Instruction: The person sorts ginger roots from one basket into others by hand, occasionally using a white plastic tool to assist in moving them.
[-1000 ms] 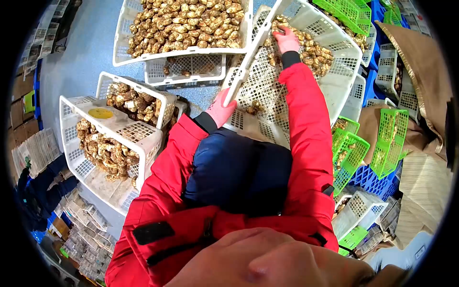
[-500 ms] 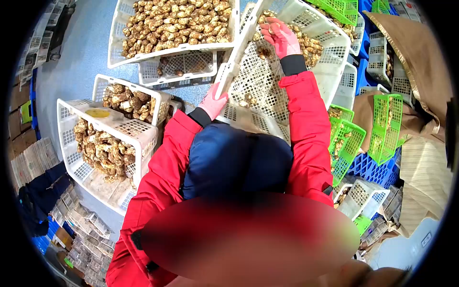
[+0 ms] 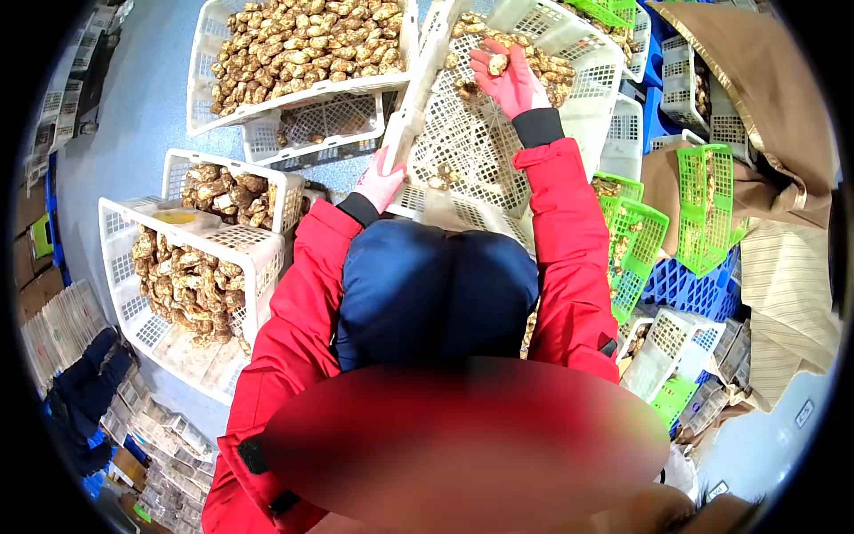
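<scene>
Up in the middle, the right hand [image 3: 516, 87] is turning its palm up toward the camera, fingers stretched out and loosely spread, and a single knobbly tuber [image 3: 497, 64] is resting on them, pale and brown, in plain sight. That hand is hovering over the white crate [image 3: 476, 138], where a tuber pile [image 3: 553, 76] is filling the far end and a small cluster [image 3: 442, 178] is sitting nearer the person, with bare mesh showing between. Over to the left hand [image 3: 381, 185]: it is closing on the crate's near left rim, thumb on the inner side, the fingertips beyond the rim partly hidden. Red sleeves [image 3: 569, 240] are framing navy clothing [image 3: 436, 294] below. Just beyond the left hand, a heaped crate [image 3: 307, 96] is brimming with tubers, and a lower crate [image 3: 334, 120] is peeking out from under it with only a few pieces showing. Further left, two more white crates [image 3: 245, 238] are holding bigger, knobblier clumps. Across on the right, green baskets [image 3: 705, 214] are standing near a blue pallet [image 3: 689, 287], and a brown cloth [image 3: 769, 116] is draping behind them.
</scene>
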Available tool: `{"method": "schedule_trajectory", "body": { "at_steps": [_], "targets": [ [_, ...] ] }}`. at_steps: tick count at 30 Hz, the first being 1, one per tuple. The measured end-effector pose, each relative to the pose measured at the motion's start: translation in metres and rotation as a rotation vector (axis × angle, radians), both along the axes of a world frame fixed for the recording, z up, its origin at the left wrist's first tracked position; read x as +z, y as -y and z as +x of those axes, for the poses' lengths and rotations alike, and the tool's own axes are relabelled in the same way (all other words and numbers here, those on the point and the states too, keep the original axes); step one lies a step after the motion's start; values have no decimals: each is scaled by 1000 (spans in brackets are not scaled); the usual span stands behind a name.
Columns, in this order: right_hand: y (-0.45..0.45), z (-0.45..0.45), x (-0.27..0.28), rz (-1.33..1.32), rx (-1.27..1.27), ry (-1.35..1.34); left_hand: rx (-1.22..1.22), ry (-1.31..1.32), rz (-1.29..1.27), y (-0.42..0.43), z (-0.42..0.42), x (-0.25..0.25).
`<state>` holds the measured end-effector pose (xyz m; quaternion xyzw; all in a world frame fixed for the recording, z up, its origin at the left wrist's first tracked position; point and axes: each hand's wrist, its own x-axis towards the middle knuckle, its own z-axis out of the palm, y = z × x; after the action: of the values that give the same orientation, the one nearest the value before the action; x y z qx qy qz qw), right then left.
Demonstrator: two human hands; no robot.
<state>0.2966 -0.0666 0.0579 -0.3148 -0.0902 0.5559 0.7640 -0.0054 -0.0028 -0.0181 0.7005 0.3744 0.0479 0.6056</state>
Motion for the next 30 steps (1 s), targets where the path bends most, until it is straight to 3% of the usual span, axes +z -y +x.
{"method": "schedule_trajectory", "body": {
  "at_steps": [3, 5, 6, 8, 9, 12, 14, 15, 16, 18, 20, 21, 22, 24, 25, 26, 28, 29, 30],
  "targets": [
    [4, 0, -3, -144, -52, 195, 87, 65, -234, 3, 4, 20],
    [10, 1, -10, -196, -63, 282, 27, 62, -7, 1, 3, 20],
    [12, 5, -20, -236, -119, 222, -6, 61, 105, 1, 4, 20],
    [16, 11, -34, -193, -247, 79, 75, 47, -101, 3, 6, 29],
    [19, 16, -41, -193, -287, 50, 68, 96, -38, 3, 4, 13],
    [17, 34, -68, -221, -431, 27, 36, 101, 16, 3, 6, 35],
    [-2, 35, -53, -191, -435, -26, 35, 75, 12, 3, 7, 38],
    [-22, 14, -11, -218, -391, 177, 51, 105, 86, 5, 8, 42],
    [-38, 3, 16, 19, -197, 165, 10, 106, 109, 2, 8, 39],
    [-61, -2, 28, -138, -82, 679, -75, 100, 141, -2, 6, 32],
    [-79, 24, -16, -782, 123, 1375, 39, 114, -11, 3, 3, 17],
    [-82, 20, -44, -955, 190, 1503, 16, 95, 83, 2, 2, 12],
    [-84, 17, -63, -1055, 352, 1708, -15, 71, 170, 3, 1, 8],
    [-87, -3, -99, -1131, 348, 1903, -36, 65, 221, 1, 4, 18],
    [-87, -22, -55, -1240, 457, 1895, -44, 60, 246, 1, 3, 21],
    [-82, -24, -68, -1217, 339, 1960, 4, 125, 161, 4, 0, 10],
    [-77, -7, -83, -1081, 171, 1797, -52, 72, 224, 0, 6, 31],
    [-73, 5, -99, -1032, 121, 1633, -14, 63, 132, 1, 6, 33],
    [-61, 9, -83, -849, 110, 1276, 22, 57, 36, 3, 6, 33]
  ]
}}
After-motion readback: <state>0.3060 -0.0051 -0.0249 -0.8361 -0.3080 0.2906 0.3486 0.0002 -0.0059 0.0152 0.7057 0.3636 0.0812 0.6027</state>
